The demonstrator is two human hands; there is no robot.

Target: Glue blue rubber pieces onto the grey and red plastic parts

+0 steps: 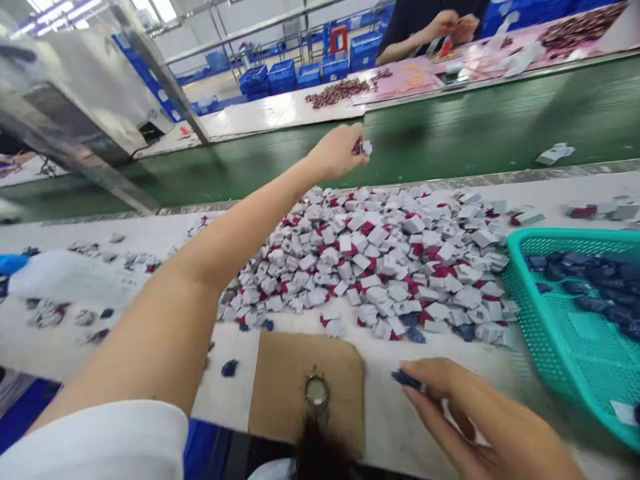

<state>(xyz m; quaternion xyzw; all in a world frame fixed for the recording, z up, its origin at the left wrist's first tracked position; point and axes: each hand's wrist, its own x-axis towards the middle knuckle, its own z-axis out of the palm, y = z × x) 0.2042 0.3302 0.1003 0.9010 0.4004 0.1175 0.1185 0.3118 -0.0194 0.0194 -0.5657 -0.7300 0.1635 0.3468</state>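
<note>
My left hand [334, 152] reaches out over the far edge of the white table and pinches a small white and dark blue piece [363, 148]. Below it lies a large heap of white paper-like pieces with red and dark blue showing [370, 260]. My right hand [480, 420] is near the table's near edge, its fingers closed on a dark blue piece [406, 380]. A teal plastic basket [560, 333] of dark blue pieces stands just beyond that hand. A loose dark blue piece [229, 368] lies on the table between my hands.
A cardboard sheet [305, 393] with a round metal ring [317, 391] lies at the table's near edge. A green conveyor belt [500, 113] runs beyond the table. A co-worker's hands [450, 27] work at the far bench, and blue crates [285, 77] stand behind.
</note>
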